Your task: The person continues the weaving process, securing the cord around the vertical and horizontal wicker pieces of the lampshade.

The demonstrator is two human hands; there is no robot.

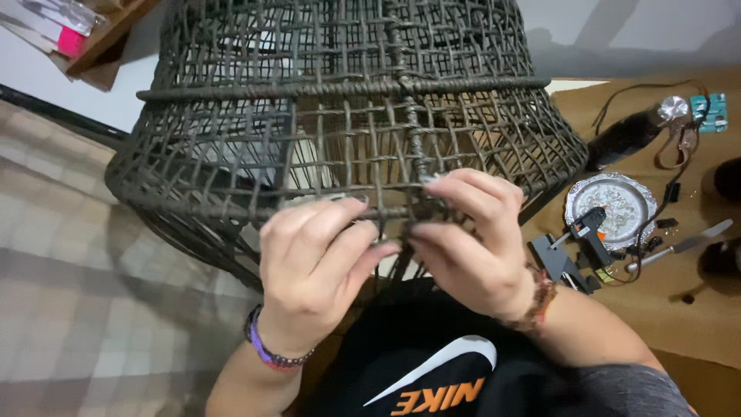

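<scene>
brown mat (695,324) bears a silver tray (617,202), knife (683,245), glue gun (590,228)

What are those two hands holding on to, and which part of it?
Both hands, left and right, pinch the thick wrapped lower rim of a large dark brown woven wicker frame, fingertips meeting at one spot on its near edge.

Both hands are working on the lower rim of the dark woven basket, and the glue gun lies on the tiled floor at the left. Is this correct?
Not quite. The head view shows both the left hand and right hand on the rim of the woven basket, but the glue gun lies at the right, on the brown sheet beside a silver plate.
</scene>
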